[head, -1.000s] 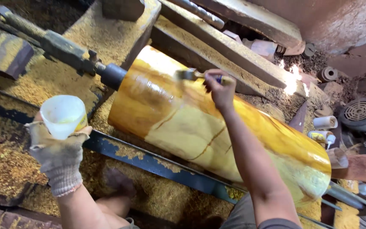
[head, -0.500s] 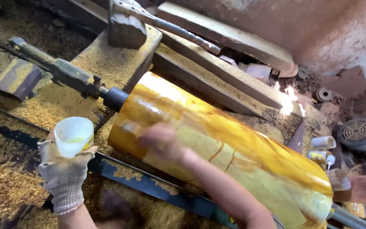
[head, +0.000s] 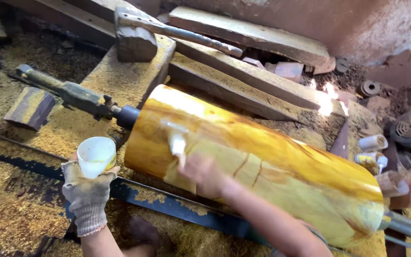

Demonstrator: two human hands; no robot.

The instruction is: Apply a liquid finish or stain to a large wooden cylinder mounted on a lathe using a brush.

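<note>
One big yellow wooden cylinder (head: pixel 262 166) across centre frame, mounted on lathe spindle (head: pixel 79 97); glossy and wet over most of the visible face, paler patch at lower middle seemingly less coated. One long blue rail (head: pixel 167 202) below, running lower left to lower right. One hammer (head: pixel 136 35) at upper centre. One gloved left hand (head: pixel 87 195), lower left, clenched around one white cup (head: pixel 96 154). One bare right hand (head: pixel 204 173), blurred, gripping one brush (head: pixel 177 140) against the cylinder.
</note>
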